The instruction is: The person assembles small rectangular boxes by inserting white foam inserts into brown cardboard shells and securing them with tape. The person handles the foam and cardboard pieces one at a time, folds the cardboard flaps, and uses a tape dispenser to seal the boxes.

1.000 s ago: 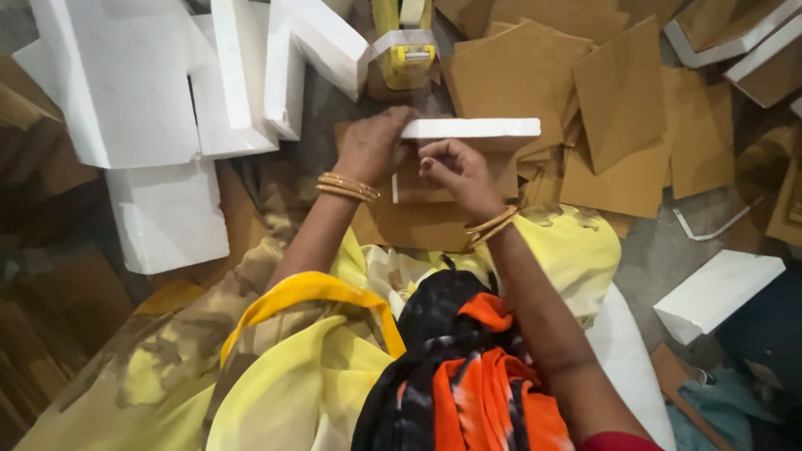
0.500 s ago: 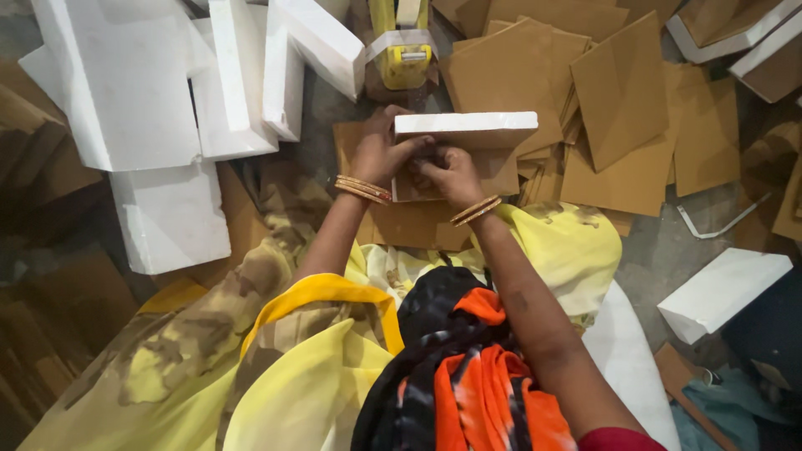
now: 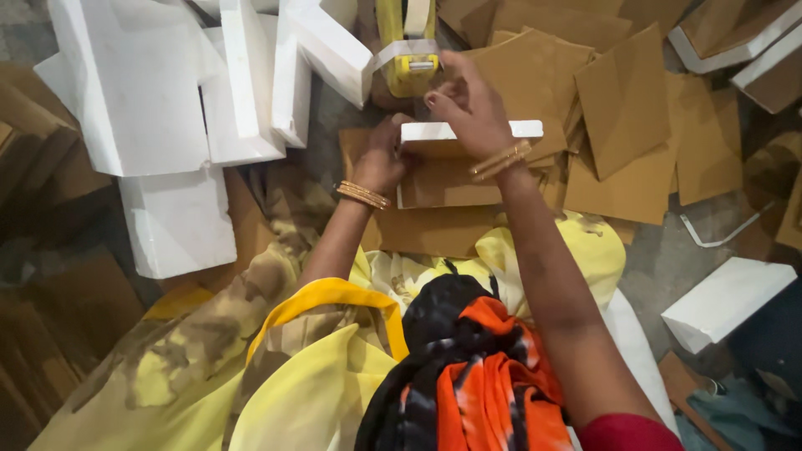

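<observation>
My left hand (image 3: 380, 160) grips the left end of a flat white foam block (image 3: 528, 129), which stands on edge against a brown cardboard sheet (image 3: 439, 185) in front of my lap. My right hand (image 3: 469, 107) is raised above the block with its fingers apart and nothing in them. Its fingertips are close to a yellow tape dispenser (image 3: 408, 58) just beyond the block. Gold bangles circle both wrists.
Large white foam slabs (image 3: 142, 92) lie at the upper left, with another foam block (image 3: 725, 301) at the lower right. Loose brown cardboard squares (image 3: 635, 108) cover the floor at the upper right. More flattened cardboard (image 3: 50, 334) is stacked on the left. Yellow and orange cloth covers my lap.
My right hand has left the foam block and moved up and away toward the yellow tape dispenser. My left hand stays on the block's left end.
</observation>
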